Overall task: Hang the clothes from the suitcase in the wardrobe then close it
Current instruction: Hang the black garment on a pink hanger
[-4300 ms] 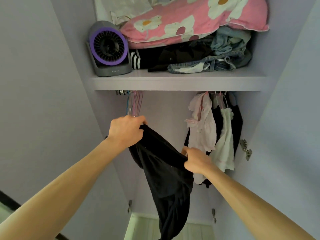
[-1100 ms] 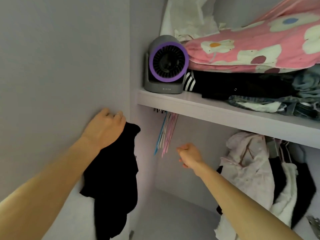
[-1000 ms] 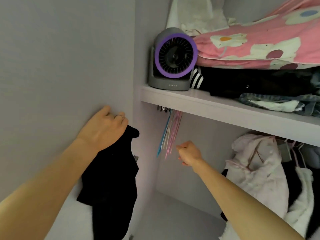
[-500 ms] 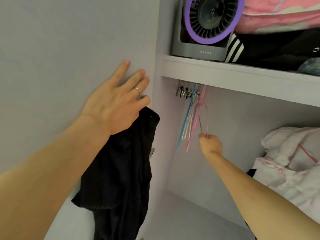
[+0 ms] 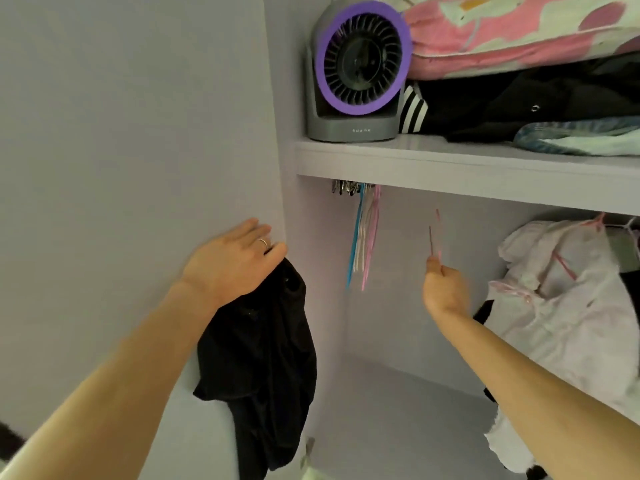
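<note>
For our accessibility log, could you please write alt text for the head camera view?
A person's right hand pinches a thin pink hanger inside a lilac wardrobe, while the left hand holds a black garment against the panel beside it. Spare hangers hang below a shelf carrying a grey fan with a purple ring and a pink floral pillow.

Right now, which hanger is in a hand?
The pink hanger, pinched by the right hand; the other hangers hang bunched under the shelf.
</note>
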A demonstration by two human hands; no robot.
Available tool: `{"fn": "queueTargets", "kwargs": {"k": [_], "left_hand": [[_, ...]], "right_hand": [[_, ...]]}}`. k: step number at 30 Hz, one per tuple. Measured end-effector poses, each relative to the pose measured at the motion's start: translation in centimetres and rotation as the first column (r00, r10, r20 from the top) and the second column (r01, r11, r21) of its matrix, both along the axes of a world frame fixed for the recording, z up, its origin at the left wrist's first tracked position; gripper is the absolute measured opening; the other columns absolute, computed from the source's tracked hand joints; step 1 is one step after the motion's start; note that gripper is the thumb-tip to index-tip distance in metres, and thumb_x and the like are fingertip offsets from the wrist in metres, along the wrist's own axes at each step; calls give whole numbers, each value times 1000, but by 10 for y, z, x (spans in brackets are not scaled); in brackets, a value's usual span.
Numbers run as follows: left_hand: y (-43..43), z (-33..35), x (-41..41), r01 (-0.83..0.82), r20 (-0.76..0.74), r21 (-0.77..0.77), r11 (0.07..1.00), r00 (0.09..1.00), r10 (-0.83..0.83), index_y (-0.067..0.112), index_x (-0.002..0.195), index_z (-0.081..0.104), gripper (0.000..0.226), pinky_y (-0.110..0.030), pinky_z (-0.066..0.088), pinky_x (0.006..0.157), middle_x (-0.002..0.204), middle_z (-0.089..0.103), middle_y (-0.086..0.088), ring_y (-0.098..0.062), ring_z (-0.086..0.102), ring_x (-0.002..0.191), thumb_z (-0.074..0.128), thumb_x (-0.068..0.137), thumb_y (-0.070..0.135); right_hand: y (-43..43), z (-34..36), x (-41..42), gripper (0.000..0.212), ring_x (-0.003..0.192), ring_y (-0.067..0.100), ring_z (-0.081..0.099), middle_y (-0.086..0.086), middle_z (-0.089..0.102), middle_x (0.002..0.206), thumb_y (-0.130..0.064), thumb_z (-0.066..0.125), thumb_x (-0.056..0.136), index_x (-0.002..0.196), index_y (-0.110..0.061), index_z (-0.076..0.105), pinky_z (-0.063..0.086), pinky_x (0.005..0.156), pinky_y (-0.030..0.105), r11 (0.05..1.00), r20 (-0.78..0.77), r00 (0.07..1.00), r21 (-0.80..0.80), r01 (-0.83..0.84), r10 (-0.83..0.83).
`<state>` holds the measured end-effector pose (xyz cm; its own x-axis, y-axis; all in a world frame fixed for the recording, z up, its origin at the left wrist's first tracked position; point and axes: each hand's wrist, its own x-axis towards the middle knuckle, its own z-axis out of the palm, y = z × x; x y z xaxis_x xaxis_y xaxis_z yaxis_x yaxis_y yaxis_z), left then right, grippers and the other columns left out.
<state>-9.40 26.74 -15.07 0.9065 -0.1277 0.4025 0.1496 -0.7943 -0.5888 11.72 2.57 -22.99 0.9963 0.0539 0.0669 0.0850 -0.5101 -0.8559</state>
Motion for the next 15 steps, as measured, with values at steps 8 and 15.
{"fn": "queueTargets", "kwargs": {"k": [8, 15], "left_hand": [[-86, -1, -8, -56, -55, -998, -2, 977, 207, 22, 109, 51, 22, -27, 43, 73, 95, 60, 0, -14, 57, 84, 31, 107, 15], [-173, -54, -16, -190, -322, -728, -659, 943, 84, 13, 125, 60, 28, -42, 47, 103, 118, 65, -9, -29, 60, 112, 50, 102, 25]], "right_hand": [[-111, 1, -112, 51, 55, 19, 28, 4, 28, 60, -43, 47, 102, 70, -6, 35, 23, 56, 33, 973, -240, 965, 225, -54, 109], [-183, 11, -193, 57, 51, 16, 10, 2, 11, 58, -34, 50, 102, 58, -21, 16, 12, 47, 27, 857, -339, 907, 513, -44, 249]]}}
